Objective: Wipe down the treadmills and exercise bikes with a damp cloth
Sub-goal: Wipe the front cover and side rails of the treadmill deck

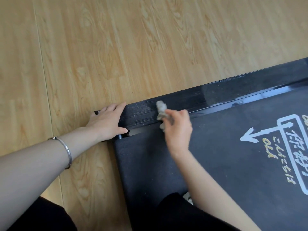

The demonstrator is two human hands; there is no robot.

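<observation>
A black treadmill deck (216,155) with white and yellow lettering fills the lower right. Its glossy ribbed side rail (208,95) runs from centre to upper right, dusty near its rear end. My right hand (178,130) grips a crumpled grey cloth (161,109) and holds it against the rail. My left hand (108,121), fingers straight, rests on the rear corner of the rail, thumb near the belt's end. A silver bangle (67,152) circles my left forearm.
Light wood-look flooring (116,47) covers the upper and left parts of the view. My knees in black trousers (175,215) are at the bottom edge, one over the belt. A bit of grey material (188,198) shows beside the right knee.
</observation>
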